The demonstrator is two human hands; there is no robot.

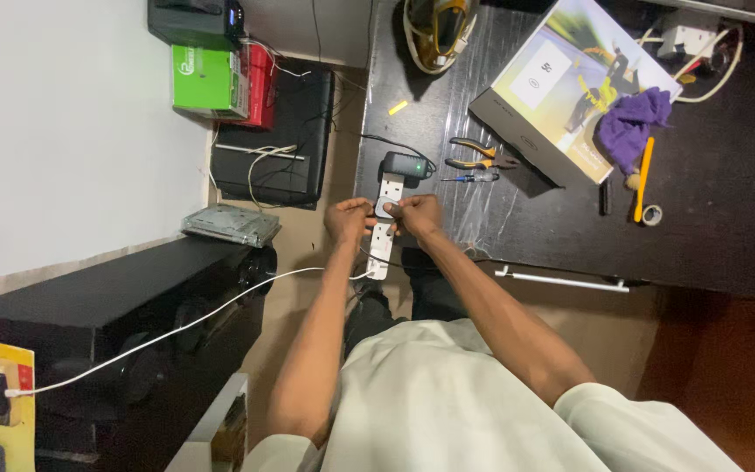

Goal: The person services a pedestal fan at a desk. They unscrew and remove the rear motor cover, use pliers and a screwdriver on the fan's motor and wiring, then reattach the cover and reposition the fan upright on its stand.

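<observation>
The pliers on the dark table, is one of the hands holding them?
No, the pliers lie free on the table, while both hands grip a small plug on the white power strip.

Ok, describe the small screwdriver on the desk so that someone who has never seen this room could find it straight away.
Start at the dark desk and find the white power strip at its left edge, where the left hand and right hand meet. Just right of the strip's far end lies the screwdriver, directly below the pliers. It is one short straight tool with a blue shaft and clear handle; the pliers have two orange handles.
</observation>
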